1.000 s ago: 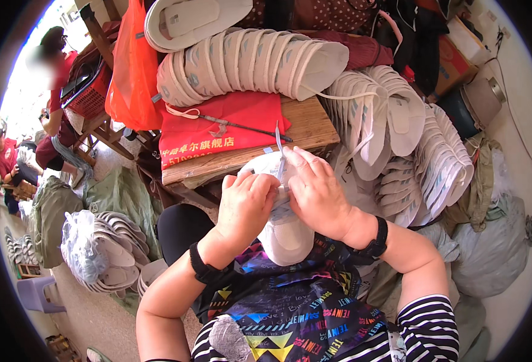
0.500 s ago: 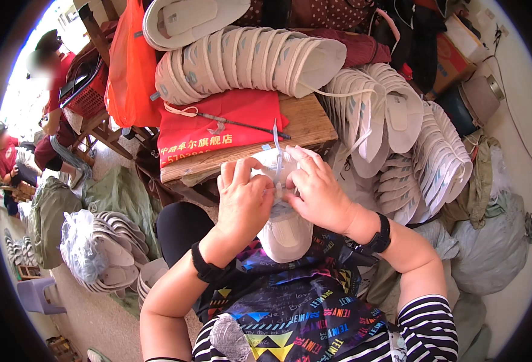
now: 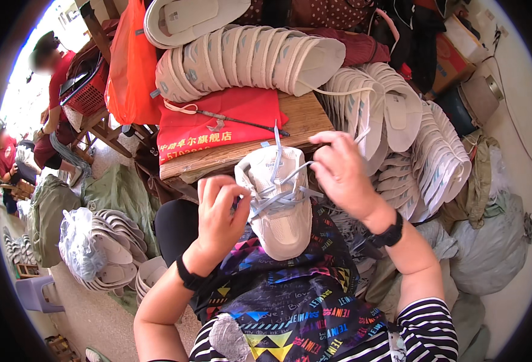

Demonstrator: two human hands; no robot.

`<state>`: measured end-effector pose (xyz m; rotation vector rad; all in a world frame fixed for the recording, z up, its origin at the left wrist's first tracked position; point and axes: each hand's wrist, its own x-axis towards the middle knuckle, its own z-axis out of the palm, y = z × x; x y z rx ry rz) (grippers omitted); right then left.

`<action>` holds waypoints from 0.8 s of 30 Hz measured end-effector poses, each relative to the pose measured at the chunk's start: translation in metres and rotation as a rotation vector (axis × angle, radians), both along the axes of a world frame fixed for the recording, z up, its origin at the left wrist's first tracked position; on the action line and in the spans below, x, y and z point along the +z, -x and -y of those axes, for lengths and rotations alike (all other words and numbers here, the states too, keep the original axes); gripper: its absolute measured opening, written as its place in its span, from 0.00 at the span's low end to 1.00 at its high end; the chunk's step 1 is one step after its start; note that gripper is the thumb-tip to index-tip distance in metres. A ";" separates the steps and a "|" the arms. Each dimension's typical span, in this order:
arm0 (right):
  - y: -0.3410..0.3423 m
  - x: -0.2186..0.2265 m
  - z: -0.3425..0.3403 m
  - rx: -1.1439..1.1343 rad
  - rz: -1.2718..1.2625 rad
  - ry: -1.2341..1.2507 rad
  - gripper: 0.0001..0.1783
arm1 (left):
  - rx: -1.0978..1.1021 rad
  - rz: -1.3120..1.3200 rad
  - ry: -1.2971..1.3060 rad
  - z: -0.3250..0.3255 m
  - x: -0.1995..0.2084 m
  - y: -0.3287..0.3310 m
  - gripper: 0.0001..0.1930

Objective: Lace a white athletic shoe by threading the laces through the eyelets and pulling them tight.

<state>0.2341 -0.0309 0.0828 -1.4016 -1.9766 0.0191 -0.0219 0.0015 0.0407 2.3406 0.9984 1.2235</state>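
Observation:
A pale cream sneaker (image 3: 282, 232) rests toe toward me on my lap, its heel end by the table edge. Light blue shoelace (image 3: 278, 196) crosses its front, and one strand rises over the tongue. At the shoe's left side, my left hand (image 3: 219, 212) has its fingers curled in a pinch by the lace; the fingertips are partly hidden. Up and to the right, my right hand (image 3: 343, 175), slightly blurred, pinches a lace strand that runs taut from the eyelets.
On the wooden table (image 3: 305, 120) lie a red cloth bag (image 3: 217, 123), a thin hooked tool (image 3: 242, 124) and a row of nested shoes (image 3: 235, 63). More stacked shoes (image 3: 423, 157) stand at right. At left are bagged shoes (image 3: 106, 250), a purple stool (image 3: 38, 294) and other people.
My hands have parted from over the shoe's tongue, the left moving left, the right moving right and up. Loose lace strands now show across the shoe.

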 end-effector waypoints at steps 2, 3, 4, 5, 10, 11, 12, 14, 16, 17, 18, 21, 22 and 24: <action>-0.016 0.004 0.001 -0.021 0.150 -0.061 0.06 | -0.042 -0.034 0.099 0.011 -0.012 0.009 0.10; -0.011 -0.002 0.002 -0.018 0.145 -0.060 0.06 | -0.033 -0.035 0.176 0.019 -0.018 0.009 0.11; -0.003 -0.007 0.004 0.039 -0.206 0.124 0.05 | -0.034 -0.015 0.240 0.023 -0.025 0.008 0.11; 0.007 -0.010 0.005 0.097 -0.557 0.307 0.04 | -0.034 0.005 0.305 0.025 -0.032 0.007 0.11; 0.033 -0.010 -0.005 0.185 -1.361 0.843 0.04 | -0.066 -0.001 0.422 0.024 -0.028 0.007 0.09; 0.031 -0.015 -0.006 0.186 -1.362 0.842 0.04 | -0.080 0.050 0.476 0.023 -0.027 0.009 0.08; 0.026 -0.018 -0.008 0.174 -1.454 0.840 0.04 | -0.094 0.103 0.529 0.021 -0.026 0.012 0.07; 0.008 -0.014 -0.011 0.087 -1.597 0.795 0.05 | -0.096 0.193 0.893 0.017 -0.019 0.022 0.07; -0.029 -0.006 -0.018 0.035 -1.696 0.719 0.05 | -0.091 0.206 0.797 0.009 -0.010 0.031 0.07; -0.049 0.005 -0.023 0.000 -1.770 0.606 0.04 | -0.096 0.193 0.763 0.004 -0.005 0.035 0.08; -0.067 0.019 -0.027 -0.103 -1.841 0.452 0.04 | -0.063 0.153 0.676 0.003 -0.002 0.038 0.08; -0.185 0.043 -0.023 -0.160 -1.680 0.018 0.03 | -0.047 0.082 0.468 -0.002 0.007 0.027 0.07; -0.234 0.046 -0.014 -0.066 -1.759 -0.028 0.05 | -0.031 0.060 0.349 -0.002 0.008 0.020 0.07; -0.260 0.050 -0.012 -0.111 -1.884 -0.093 0.03 | -0.003 0.109 0.399 0.003 0.005 0.011 0.07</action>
